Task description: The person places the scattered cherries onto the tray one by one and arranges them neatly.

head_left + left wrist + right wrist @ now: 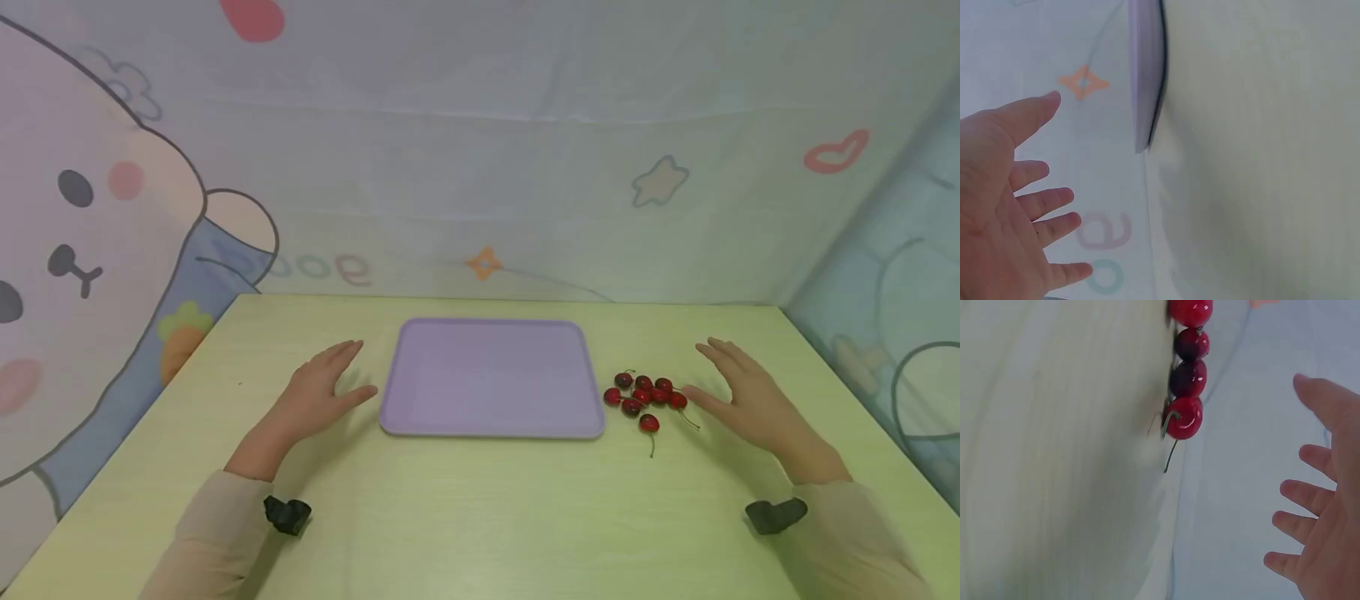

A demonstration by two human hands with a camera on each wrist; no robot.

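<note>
Here we see both hands spread flat, holding nothing: the left hand (pixel 318 392) just beside a lilac tray (pixel 491 377), the right hand (pixel 742 392) near a cluster of cherries (pixel 647 397) on the table (pixel 480 500).

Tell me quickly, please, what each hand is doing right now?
Left hand: open, holding nothing, beside the tray.
Right hand: open, holding nothing, beside the cherries.

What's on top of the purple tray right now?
Nothing shows on the purple tray; its whole top is bare. The cherries lie on the table to its right. What is under the tray cannot be seen.
</note>
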